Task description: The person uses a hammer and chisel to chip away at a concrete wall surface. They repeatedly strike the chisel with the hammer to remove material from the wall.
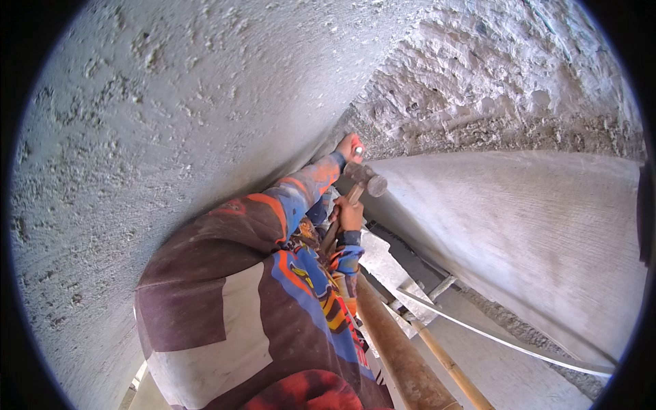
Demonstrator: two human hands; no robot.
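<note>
My left hand (351, 145) is at the end of the outstretched arm, near the corner of rough concrete. It is closed around a metal tool, probably a chisel, whose shiny round end (359, 151) pokes out of the fist; the rest is hidden. Just below, my right hand (350, 215) grips the wooden handle of a sledgehammer (377, 185). The dusty steel head is close to the left fist, and a small gap appears between the head and the chisel end. The handle's lower part runs down beside my patterned sweatshirt (307, 287).
A pitted concrete wall (118, 169) rises close along my left. Ahead is chipped, uneven concrete (492, 87) above a smooth wall (523, 220). Bamboo poles (394, 353) slant past my right side. Dusty boards (379, 256) and a white strip (502, 335) lie lower down.
</note>
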